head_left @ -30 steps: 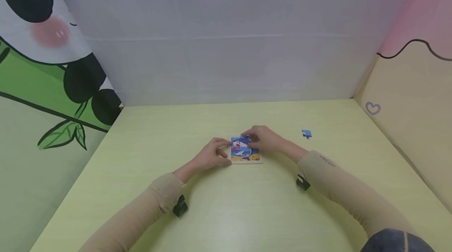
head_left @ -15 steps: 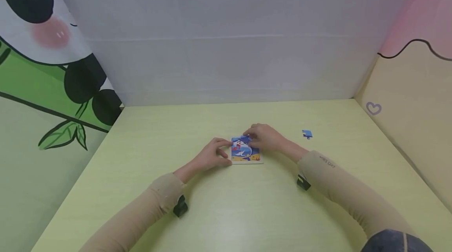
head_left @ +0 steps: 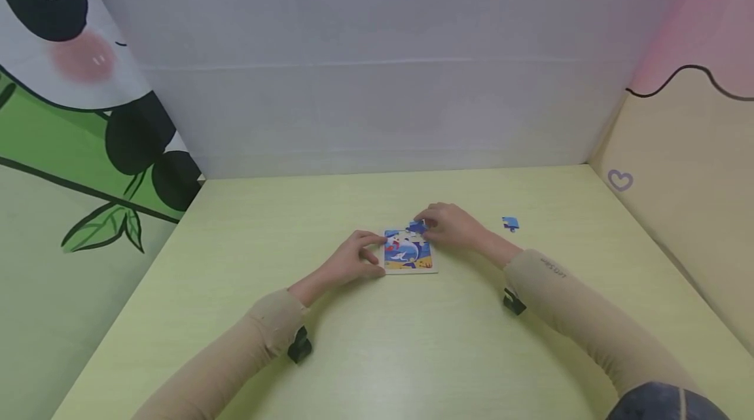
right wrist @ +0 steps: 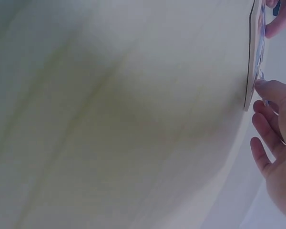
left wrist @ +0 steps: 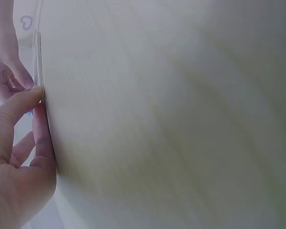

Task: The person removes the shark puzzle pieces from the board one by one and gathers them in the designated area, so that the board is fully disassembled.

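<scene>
A small jigsaw puzzle [head_left: 406,253] with a blue sea picture lies in its pale board [head_left: 411,271] mid-table in the head view. My right hand [head_left: 450,224] pinches a blue puzzle piece [head_left: 417,227] between thumb and fingers. That piece overlaps the board's top edge, by the upper right part of the picture. My left hand [head_left: 353,258] rests at the board's left side, index fingertip near the upper left and thumb by the lower left corner. In the left wrist view, its thumb [left wrist: 28,99] touches the board's edge.
One loose blue puzzle piece [head_left: 510,224] lies on the table [head_left: 377,354] to the right, beyond my right forearm. A pale wall [head_left: 383,112] stands behind the table. Printed panels rise on the left and right sides.
My right hand has shifted up and to the right, and the pinched piece now shows over the board's top edge. More of the picture is uncovered. My left hand stays in place.
</scene>
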### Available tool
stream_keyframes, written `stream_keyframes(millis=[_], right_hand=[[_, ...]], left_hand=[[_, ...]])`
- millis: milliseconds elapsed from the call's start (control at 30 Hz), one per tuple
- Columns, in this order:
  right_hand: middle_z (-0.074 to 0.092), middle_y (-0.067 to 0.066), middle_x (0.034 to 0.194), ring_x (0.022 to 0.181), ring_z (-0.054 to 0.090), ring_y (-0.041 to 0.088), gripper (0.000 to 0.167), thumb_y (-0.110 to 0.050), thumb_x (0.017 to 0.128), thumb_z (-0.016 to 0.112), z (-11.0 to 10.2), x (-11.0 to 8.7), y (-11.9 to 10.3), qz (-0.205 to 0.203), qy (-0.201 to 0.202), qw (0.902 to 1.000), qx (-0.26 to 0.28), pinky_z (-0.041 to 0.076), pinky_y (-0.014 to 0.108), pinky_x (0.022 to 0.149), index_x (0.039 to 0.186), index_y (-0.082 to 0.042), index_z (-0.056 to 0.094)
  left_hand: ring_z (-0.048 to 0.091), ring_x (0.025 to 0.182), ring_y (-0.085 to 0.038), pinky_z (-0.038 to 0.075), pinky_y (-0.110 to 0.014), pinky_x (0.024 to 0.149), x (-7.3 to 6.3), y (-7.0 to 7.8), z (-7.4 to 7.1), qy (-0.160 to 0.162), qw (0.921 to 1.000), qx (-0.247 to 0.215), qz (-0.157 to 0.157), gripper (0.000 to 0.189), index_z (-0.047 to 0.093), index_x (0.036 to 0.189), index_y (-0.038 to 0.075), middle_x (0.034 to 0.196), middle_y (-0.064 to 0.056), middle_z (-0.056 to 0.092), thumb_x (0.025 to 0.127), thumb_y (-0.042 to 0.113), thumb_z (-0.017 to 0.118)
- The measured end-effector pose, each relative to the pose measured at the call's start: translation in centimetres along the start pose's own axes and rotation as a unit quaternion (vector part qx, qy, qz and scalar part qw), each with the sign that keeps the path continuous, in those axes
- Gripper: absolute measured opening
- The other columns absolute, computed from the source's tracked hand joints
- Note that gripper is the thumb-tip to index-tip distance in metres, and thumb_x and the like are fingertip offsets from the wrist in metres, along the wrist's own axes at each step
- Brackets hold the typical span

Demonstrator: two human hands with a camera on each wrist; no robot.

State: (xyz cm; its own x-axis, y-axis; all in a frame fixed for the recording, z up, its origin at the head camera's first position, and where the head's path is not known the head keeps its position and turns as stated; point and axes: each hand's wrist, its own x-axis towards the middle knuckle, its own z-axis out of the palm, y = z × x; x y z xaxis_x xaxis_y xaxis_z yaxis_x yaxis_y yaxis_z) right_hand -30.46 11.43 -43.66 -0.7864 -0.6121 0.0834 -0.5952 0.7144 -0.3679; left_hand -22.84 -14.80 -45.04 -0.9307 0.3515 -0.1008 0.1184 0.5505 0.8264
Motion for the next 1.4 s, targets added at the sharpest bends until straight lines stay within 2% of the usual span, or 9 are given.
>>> stream_keyframes(millis=[400, 600, 967, 1267, 1400], right_hand=[[0.07, 0.005, 0.111, 0.103, 0.064, 0.021, 0.038, -0.017, 0.088, 0.071, -0.9, -1.2, 2.0, 0.023, 0.019, 0.9996, -0.001, 0.055, 0.039, 0.092, 0.126, -0.012, 0.066], [0.071, 0.007, 0.111, 0.101, 0.064, 0.022, 0.036, -0.017, 0.089, 0.071, -1.3, -1.7, 3.2, 0.038, 0.02, 0.9991, 0.001, 0.055, 0.04, 0.091, 0.124, -0.011, 0.067], [0.072, 0.007, 0.099, 0.09, 0.064, 0.02, 0.032, -0.012, 0.084, 0.073, -2.1, -3.6, 5.7, 0.022, 0.049, 0.9985, -0.013, 0.055, 0.039, 0.082, 0.116, -0.006, 0.07], [0.073, 0.008, 0.098, 0.091, 0.063, 0.022, 0.029, -0.009, 0.083, 0.073, -3.1, -5.1, 8.3, 0.021, 0.054, 0.9983, 0.002, 0.053, 0.041, 0.083, 0.111, -0.004, 0.072], [0.072, 0.009, 0.1, 0.093, 0.06, 0.024, 0.03, -0.012, 0.083, 0.074, -3.4, -5.6, 9.5, 0.014, 0.05, 0.9987, 0.001, 0.049, 0.041, 0.085, 0.112, -0.004, 0.072]], left_hand=[[0.065, 0.1, -0.016, 0.057, -0.024, 0.078, -0.1, 0.0, 0.0, 0.002, 0.9999, 0.006, -0.008, 0.07, 0.052, 0.142, 0.012, 0.147, -0.012, 0.041, 0.079, 0.009, 0.081], [0.065, 0.101, -0.016, 0.057, -0.025, 0.079, -0.1, -0.1, -0.1, 0.002, 1.0, 0.006, -0.004, 0.07, 0.052, 0.142, 0.012, 0.146, -0.012, 0.042, 0.079, 0.01, 0.081], [0.065, 0.1, -0.016, 0.056, -0.024, 0.08, -0.3, 0.1, -0.1, 0.001, 0.9999, 0.009, -0.006, 0.069, 0.052, 0.142, 0.012, 0.147, -0.012, 0.042, 0.079, 0.01, 0.081], [0.065, 0.101, -0.018, 0.057, -0.024, 0.078, -0.2, 0.1, -0.1, -0.001, 1.0, 0.009, -0.003, 0.07, 0.052, 0.143, 0.011, 0.146, -0.013, 0.042, 0.079, 0.009, 0.081], [0.066, 0.1, -0.017, 0.056, -0.024, 0.078, -0.1, 0.0, -0.1, 0.001, 0.9999, 0.011, -0.002, 0.07, 0.052, 0.142, 0.011, 0.145, -0.013, 0.043, 0.079, 0.01, 0.081]])
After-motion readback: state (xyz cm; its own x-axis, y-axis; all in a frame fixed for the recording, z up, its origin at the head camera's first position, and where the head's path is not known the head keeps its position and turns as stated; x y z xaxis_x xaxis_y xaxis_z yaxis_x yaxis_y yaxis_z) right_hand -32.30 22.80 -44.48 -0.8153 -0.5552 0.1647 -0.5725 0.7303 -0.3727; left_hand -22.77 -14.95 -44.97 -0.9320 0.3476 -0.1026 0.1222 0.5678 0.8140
